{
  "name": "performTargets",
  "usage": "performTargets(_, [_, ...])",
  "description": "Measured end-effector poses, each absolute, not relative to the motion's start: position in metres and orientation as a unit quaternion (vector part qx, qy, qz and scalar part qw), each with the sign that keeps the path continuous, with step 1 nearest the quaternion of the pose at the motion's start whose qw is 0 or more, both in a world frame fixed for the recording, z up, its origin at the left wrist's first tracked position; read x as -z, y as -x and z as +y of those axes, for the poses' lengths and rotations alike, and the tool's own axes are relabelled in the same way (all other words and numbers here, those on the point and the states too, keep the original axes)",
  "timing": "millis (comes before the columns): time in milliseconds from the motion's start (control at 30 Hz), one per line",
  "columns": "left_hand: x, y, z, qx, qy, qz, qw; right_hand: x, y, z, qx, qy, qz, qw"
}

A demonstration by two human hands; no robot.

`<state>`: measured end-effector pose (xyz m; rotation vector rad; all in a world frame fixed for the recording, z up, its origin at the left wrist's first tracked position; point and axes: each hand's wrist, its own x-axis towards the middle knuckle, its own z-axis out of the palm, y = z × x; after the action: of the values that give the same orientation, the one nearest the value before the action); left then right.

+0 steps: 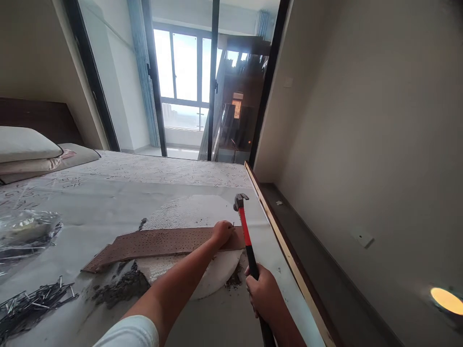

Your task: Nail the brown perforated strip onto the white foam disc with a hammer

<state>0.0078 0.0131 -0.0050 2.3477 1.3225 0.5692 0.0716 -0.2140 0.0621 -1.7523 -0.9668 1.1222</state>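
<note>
Two hands busy at the brown board (162,241): on its near right, the right hand (262,291), grip wrapped round the hammer (245,231); loose nails (39,299) heaped to the board's near left, a grey clump (123,286) just before it, a white disc (222,274) beneath; on its right end, the left hand (221,233), grip pinching a small nail (233,224); well beyond it, glass doors (212,96)

Rm L of holed board (162,242), btwn it & plastic bag (31,230); hammer (245,226) obstructs R end, L forearm (186,284) near side, wood rail (279,234) further R.
</note>
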Motion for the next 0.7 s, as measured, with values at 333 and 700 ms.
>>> performTargets(333, [0.0068, -0.0081, 0.0145, -0.2, -0.847, 0.462, 0.173, -0.0604, -0.0687, -0.2146, -0.434, 0.704, -0.368, 0.424])
performTargets(700, [0.0021, -0.0075, 0.0124, -0.187, -0.847, 0.469, 0.166, -0.0585, -0.0704, -0.2145, -0.451, 0.706, -0.366, 0.405])
